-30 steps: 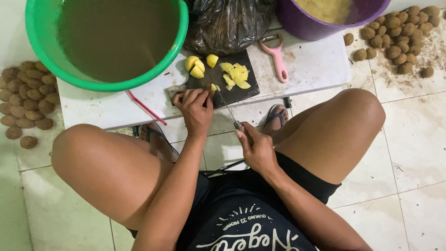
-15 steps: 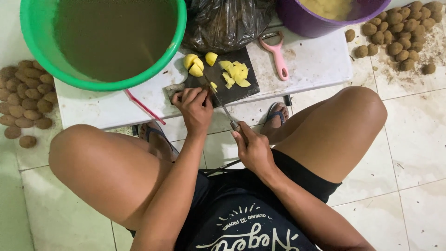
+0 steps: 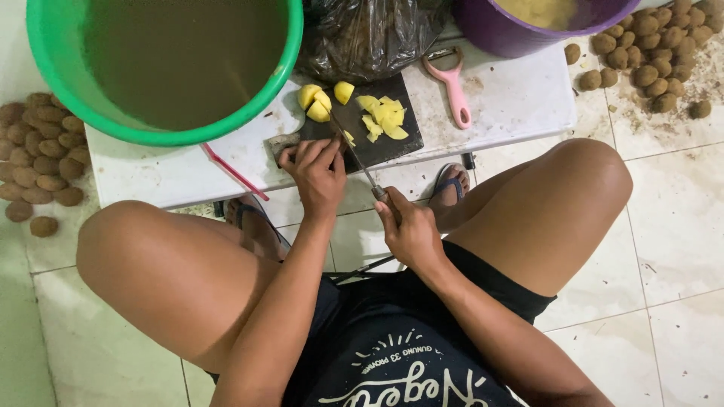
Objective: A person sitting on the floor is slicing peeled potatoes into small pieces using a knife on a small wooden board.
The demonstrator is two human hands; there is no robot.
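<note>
A dark cutting board (image 3: pixel 381 147) lies on a low white table (image 3: pixel 513 105). On it are yellow peeled potato chunks (image 3: pixel 386 117) and larger pieces (image 3: pixel 317 102). My left hand (image 3: pixel 317 177) presses down on a small potato piece (image 3: pixel 349 138) at the board's near edge. My right hand (image 3: pixel 407 230) grips the handle of a thin knife (image 3: pixel 360 162), whose blade runs up across the board right beside my left fingers.
A green basin (image 3: pixel 162 68) of murky water stands at the table's back left, a black plastic bag (image 3: pixel 369 34) and a purple tub (image 3: pixel 543 22) behind. A pink peeler (image 3: pixel 452 87) lies right of the board. Brown unpeeled potatoes (image 3: pixel 41 154) and more potatoes (image 3: pixel 660 53) are heaped on the tiled floor.
The knife and my right hand have slid slightly up and left along the board, the blade now closer to the larger pieces. My left hand stays on the piece.
</note>
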